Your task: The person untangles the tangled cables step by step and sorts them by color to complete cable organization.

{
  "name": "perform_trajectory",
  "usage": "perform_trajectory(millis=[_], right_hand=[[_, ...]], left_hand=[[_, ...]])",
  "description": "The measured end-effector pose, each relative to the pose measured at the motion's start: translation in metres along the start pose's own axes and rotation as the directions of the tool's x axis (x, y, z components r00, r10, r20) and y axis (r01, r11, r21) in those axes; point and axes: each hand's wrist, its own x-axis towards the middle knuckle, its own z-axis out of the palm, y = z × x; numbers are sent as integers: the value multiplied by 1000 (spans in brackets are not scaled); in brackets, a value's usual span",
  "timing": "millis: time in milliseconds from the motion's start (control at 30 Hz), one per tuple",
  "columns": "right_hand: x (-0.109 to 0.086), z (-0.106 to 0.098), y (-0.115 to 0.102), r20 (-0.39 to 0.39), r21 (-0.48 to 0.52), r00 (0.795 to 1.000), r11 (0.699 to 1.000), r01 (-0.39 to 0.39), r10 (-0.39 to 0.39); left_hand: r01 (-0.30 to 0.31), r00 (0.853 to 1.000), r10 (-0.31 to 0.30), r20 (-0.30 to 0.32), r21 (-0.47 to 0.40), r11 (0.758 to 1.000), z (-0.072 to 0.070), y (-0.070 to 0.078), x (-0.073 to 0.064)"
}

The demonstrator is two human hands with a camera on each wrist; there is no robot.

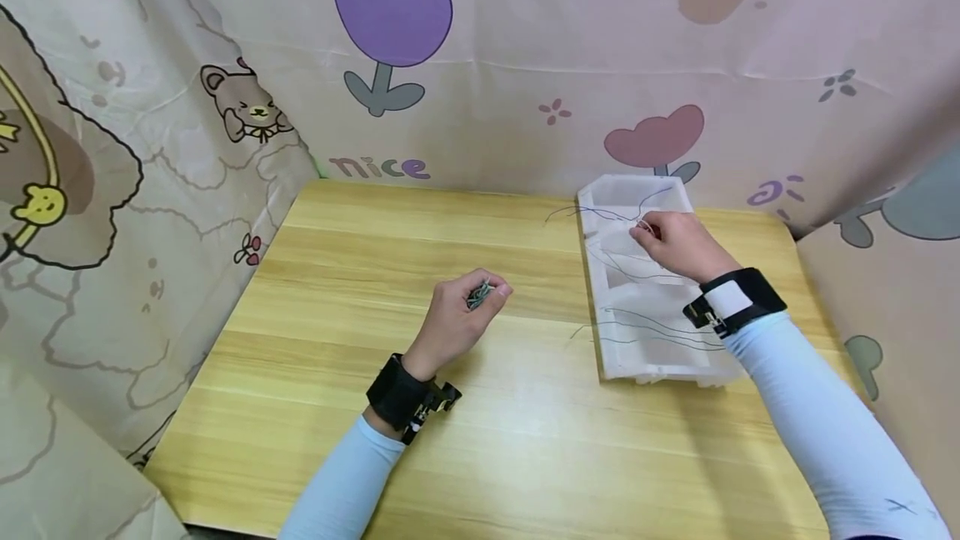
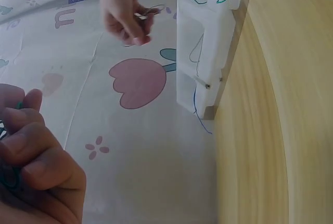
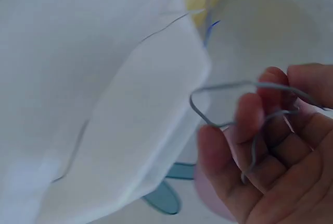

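My left hand (image 1: pixel 453 315) is held over the table, its fingers curled round a small bundle of green wires (image 1: pixel 480 294). Beyond it to the right, my right hand (image 1: pixel 686 247) hovers over the far part of a white divided tray (image 1: pixel 596 315). Between its thumb and fingers it pinches a bent grey wire (image 3: pixel 223 86), which loops out past the fingertips in the right wrist view. Dark blue wires (image 1: pixel 592 210) lie in the tray's far compartment, with ends poking past the left rim. Long green wires (image 1: pixel 660 325) lie across the near compartment.
The tray stands on a wood-grain table (image 1: pixel 315 340) at its right side. A printed cloth (image 1: pixel 495 40) hangs behind the table and along both sides. Each wrist wears a black strap (image 1: pixel 397 394) with a small camera.
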Motion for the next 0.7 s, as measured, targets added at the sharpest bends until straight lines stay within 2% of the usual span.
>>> perform_trajectory(millis=[200,433,533,700], right_hand=[[5,7,19,106,-38,993,998,-46,49],[4,13,31,222,-25,968,993,-116,118],[5,8,23,215,-8,970,993,-118,117],[3,-1,-7,71,57,996,997,-54,50]], left_hand=[[6,1000,-6,9,1,1000,2,2,1],[11,1000,-11,28,17,1000,4,0,0],[8,1000,-9,29,29,1000,3,-1,1],[5,999,-6,34,25,1000,3,0,2]])
